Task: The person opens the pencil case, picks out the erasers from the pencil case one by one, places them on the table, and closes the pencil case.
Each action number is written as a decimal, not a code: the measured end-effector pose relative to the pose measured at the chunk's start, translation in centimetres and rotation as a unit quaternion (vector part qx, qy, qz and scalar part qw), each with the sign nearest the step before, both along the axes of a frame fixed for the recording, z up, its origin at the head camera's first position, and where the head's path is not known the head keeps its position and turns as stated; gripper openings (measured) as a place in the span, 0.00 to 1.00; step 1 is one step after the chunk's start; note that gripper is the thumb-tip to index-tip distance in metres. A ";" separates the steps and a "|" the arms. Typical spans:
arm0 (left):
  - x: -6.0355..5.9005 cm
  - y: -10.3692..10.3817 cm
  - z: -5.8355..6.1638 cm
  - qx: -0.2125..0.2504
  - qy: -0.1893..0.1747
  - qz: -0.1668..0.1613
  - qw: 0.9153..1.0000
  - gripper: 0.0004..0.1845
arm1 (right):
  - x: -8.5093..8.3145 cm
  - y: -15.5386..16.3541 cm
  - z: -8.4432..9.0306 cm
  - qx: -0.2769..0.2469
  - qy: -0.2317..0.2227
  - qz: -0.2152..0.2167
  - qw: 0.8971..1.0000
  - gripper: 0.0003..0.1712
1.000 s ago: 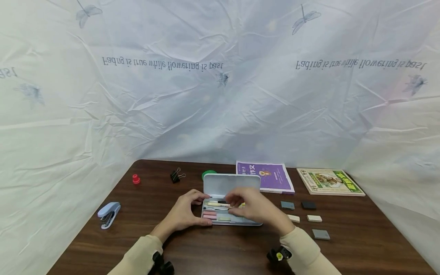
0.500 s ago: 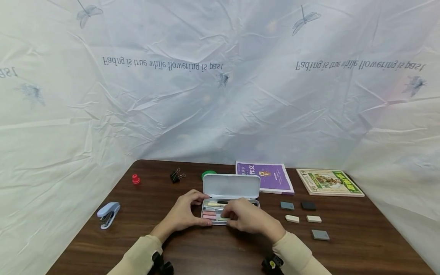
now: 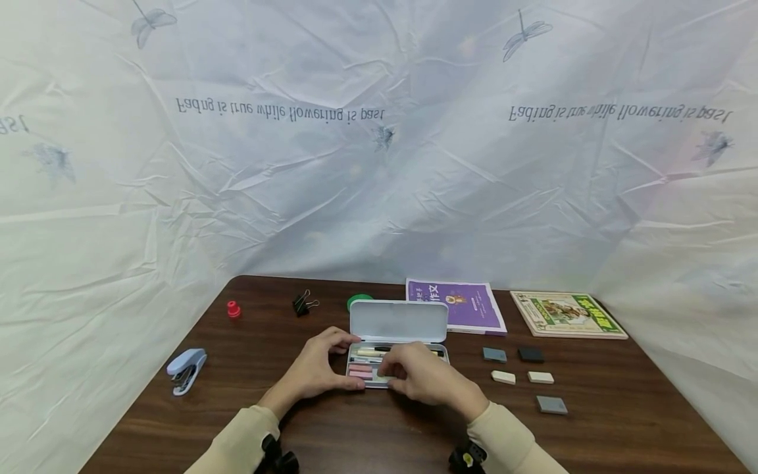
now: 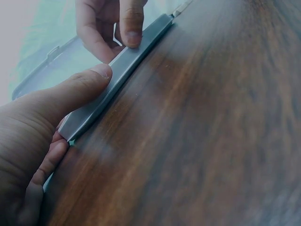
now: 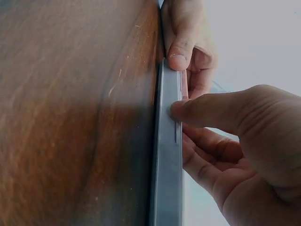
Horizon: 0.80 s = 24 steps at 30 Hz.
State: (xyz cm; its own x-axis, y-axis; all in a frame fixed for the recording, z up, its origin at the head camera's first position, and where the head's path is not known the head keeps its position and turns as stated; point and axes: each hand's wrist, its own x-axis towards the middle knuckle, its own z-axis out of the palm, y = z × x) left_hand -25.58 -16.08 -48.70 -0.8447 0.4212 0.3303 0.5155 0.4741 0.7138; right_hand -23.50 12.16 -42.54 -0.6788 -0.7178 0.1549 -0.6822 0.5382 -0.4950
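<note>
Thumbs first: my left hand [image 3: 314,372] pinches the left end of the open pencil case [image 3: 395,324] mid-table [image 3: 249,401], while my right hand [image 3: 423,378] grips its near wall, fingers inside. I should brace the tray evenly and avoid disturbing the pens [image 3: 372,353].

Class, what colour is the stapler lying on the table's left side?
The stapler is light blue; the head view shows it best.

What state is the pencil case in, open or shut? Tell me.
Open. The pencil case has its lid raised behind the tray, and pens and erasers show inside. Left hand and right hand grip its front edge.
</note>
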 end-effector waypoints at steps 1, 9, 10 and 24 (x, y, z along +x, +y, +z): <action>0.0 0.0 0.0 0.000 0.001 -0.001 1.000 0.43 | 0.0 0.0 0.0 -0.003 0.001 -0.001 1.000 0.06; 0.0 0.0 0.1 -0.001 0.001 -0.001 1.000 0.43 | 0.1 -0.1 0.2 -0.023 -0.011 -0.007 1.000 0.08; 0.0 0.0 0.1 -0.002 0.001 -0.001 1.000 0.43 | 0.1 -0.1 0.2 -0.022 -0.009 -0.008 1.000 0.09; 0.0 -0.1 0.2 -0.003 -0.003 -0.002 1.000 0.43 | 0.3 0.3 1.1 -0.016 -0.031 -0.005 0.999 0.11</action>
